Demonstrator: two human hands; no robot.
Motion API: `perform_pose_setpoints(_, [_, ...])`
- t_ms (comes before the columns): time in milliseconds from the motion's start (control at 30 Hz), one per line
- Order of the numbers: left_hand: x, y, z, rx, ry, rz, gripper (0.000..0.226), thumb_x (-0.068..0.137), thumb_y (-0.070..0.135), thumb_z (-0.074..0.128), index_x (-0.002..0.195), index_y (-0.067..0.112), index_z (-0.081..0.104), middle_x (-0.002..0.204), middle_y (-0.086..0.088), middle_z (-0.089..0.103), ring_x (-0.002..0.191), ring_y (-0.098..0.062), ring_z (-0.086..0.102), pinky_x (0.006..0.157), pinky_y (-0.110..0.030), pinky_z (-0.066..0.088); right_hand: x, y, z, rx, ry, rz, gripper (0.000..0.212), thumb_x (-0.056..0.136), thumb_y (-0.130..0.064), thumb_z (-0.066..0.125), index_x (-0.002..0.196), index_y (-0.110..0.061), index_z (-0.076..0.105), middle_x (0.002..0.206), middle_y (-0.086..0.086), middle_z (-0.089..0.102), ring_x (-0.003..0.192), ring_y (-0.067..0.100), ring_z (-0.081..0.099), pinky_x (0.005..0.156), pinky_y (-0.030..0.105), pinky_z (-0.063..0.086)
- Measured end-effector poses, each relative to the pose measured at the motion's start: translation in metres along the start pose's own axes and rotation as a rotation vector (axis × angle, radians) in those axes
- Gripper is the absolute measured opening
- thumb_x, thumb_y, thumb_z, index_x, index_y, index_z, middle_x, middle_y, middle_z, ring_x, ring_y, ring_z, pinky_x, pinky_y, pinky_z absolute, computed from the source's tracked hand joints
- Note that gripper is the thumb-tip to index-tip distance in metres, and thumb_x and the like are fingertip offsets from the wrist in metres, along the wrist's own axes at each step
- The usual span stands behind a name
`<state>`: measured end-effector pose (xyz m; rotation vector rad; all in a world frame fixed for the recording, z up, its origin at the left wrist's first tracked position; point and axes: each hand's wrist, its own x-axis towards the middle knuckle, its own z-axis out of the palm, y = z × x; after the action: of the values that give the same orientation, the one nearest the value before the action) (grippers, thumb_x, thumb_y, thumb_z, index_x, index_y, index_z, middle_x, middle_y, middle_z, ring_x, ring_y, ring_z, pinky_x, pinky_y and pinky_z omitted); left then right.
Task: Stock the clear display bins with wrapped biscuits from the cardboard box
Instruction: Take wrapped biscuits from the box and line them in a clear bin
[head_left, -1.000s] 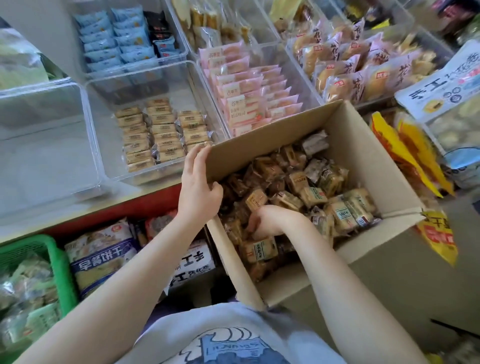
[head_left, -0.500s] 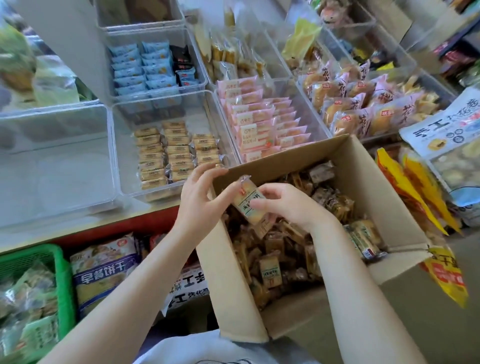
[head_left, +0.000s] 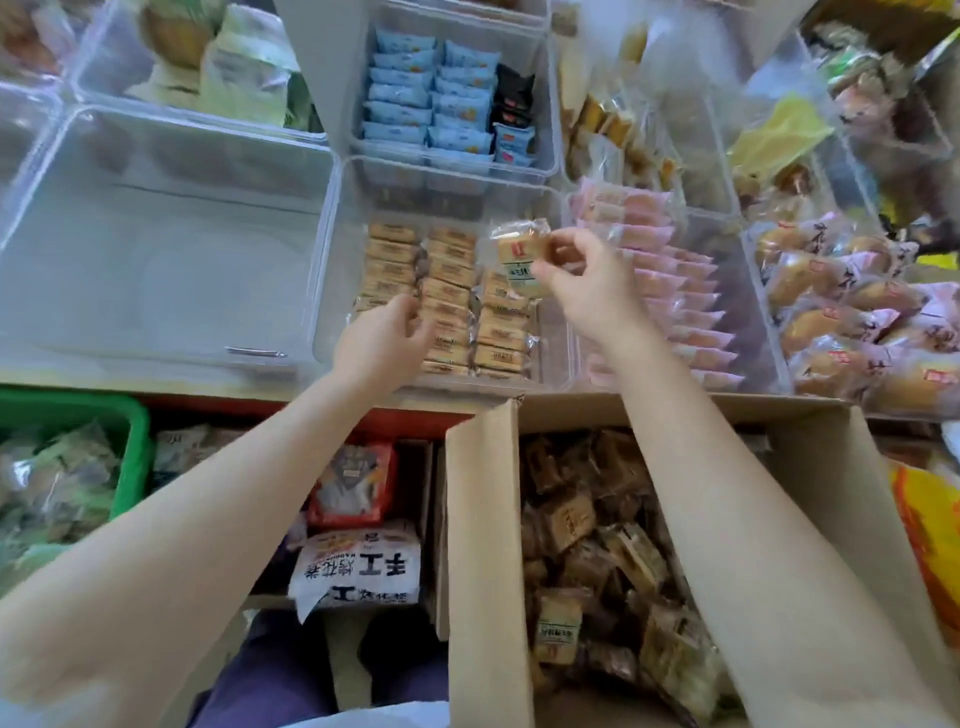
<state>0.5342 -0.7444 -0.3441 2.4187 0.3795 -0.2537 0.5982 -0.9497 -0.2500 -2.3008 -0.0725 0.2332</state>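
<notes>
Both hands have left the cardboard box (head_left: 483, 545), now at the lower centre of the frame. The right hand (head_left: 587, 283) has carried a wrapped biscuit (head_left: 519, 254) up over the clear bin (head_left: 332, 291) at centre. The left hand (head_left: 382, 343) has let go of it and now reaches into the biscuit rows (head_left: 447, 291), perhaps touching them.

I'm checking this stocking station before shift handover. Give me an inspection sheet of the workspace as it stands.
Surface: shelf of clear bins, wooden front edge.
Job's things: clear display bin holds three rows of wrapped biscuits; cardboard box open below, still well filled.
Clutter: green basket and bagged snacks under the shelf.
Hands: right hand pinches one wrapped biscuit over the bin; left hand touches the left rows.
Cables: nothing seen.
Surroundings: neighbouring bins of blue packets and pink packets.
</notes>
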Motion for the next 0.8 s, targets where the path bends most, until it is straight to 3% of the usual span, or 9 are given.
perform_pose_setpoints(133, [0.015,-0.011,0.024,0.248,-0.047,-0.06,0.043,0.097,0.05,0.036,0.126,0.022,0.051,0.111,-0.004,0.068,0.096,-0.028,0.063,0.069,-0.035,0.041,0.066,0.015,0.031,-0.174,0.054,0.006,0.024,0.093,-0.018,0.069,0.116,-0.018,0.063,0.106,-0.007,0.063,0.1,0.014,0.059,0.088,0.026,0.044])
perform_pose_setpoints(233, [0.023,-0.008,0.025,0.199,-0.008,-0.184,0.051,0.097,0.054,0.031,0.133,0.025,0.053,0.114,-0.003,0.069,0.102,-0.028,0.064,0.067,-0.033,0.037,0.102,0.026,0.05,-0.518,0.073,-0.081,0.016,0.094,-0.012,0.06,0.109,-0.017,0.06,0.108,0.003,0.064,0.1,0.026,0.061,0.088,0.044,0.052])
perform_pose_setpoints(400, [0.023,-0.003,0.027,0.3,0.052,-0.212,0.05,0.098,0.055,0.031,0.125,0.023,0.056,0.084,0.002,0.057,0.074,-0.025,0.053,0.053,-0.029,0.031,0.134,0.031,0.071,-1.017,-0.01,-0.263,0.026,0.095,0.003,0.043,0.112,-0.007,0.06,0.116,0.018,0.062,0.111,0.035,0.056,0.095,0.044,0.042])
perform_pose_setpoints(467, [0.022,-0.004,0.029,0.314,0.069,-0.208,0.049,0.098,0.056,0.032,0.12,0.022,0.059,0.078,0.003,0.055,0.07,-0.023,0.053,0.051,-0.028,0.032,0.142,0.036,0.081,-1.064,-0.083,-0.208,0.031,0.097,0.003,0.04,0.115,-0.006,0.064,0.118,0.018,0.064,0.111,0.037,0.059,0.095,0.043,0.045])
perform_pose_setpoints(567, [0.024,-0.006,0.03,0.333,0.088,-0.195,0.05,0.097,0.057,0.032,0.116,0.021,0.061,0.077,0.003,0.058,0.065,-0.02,0.053,0.049,-0.026,0.033,0.144,0.052,0.092,-0.919,-0.243,-0.041,0.031,0.096,0.001,0.043,0.115,-0.007,0.065,0.115,0.015,0.066,0.098,0.034,0.062,0.081,0.039,0.051])
perform_pose_setpoints(633, [0.025,-0.006,0.031,0.336,0.1,-0.189,0.048,0.096,0.056,0.033,0.113,0.021,0.062,0.076,0.004,0.06,0.058,-0.014,0.048,0.048,-0.026,0.033,0.137,0.056,0.097,-0.835,-0.357,0.006,0.038,0.095,-0.001,0.043,0.129,-0.008,0.058,0.119,0.015,0.064,0.094,0.031,0.059,0.079,0.038,0.051])
perform_pose_setpoints(733, [0.024,-0.005,0.03,0.341,0.106,-0.192,0.047,0.096,0.055,0.034,0.104,0.019,0.063,0.072,0.004,0.059,0.057,-0.013,0.049,0.049,-0.026,0.037,0.128,0.052,0.097,-0.821,-0.437,0.007,0.057,0.095,-0.002,0.042,0.152,-0.006,0.034,0.142,0.021,0.049,0.124,0.037,0.052,0.101,0.043,0.048])
perform_pose_setpoints(800, [0.022,-0.004,0.029,0.348,0.115,-0.183,0.046,0.095,0.055,0.034,0.098,0.018,0.063,0.071,0.003,0.059,0.06,-0.015,0.054,0.051,-0.026,0.042,0.12,0.044,0.089,-0.823,-0.467,0.007,0.052,0.097,-0.004,0.041,0.149,-0.004,0.041,0.147,0.021,0.046,0.13,0.036,0.049,0.106,0.042,0.046])
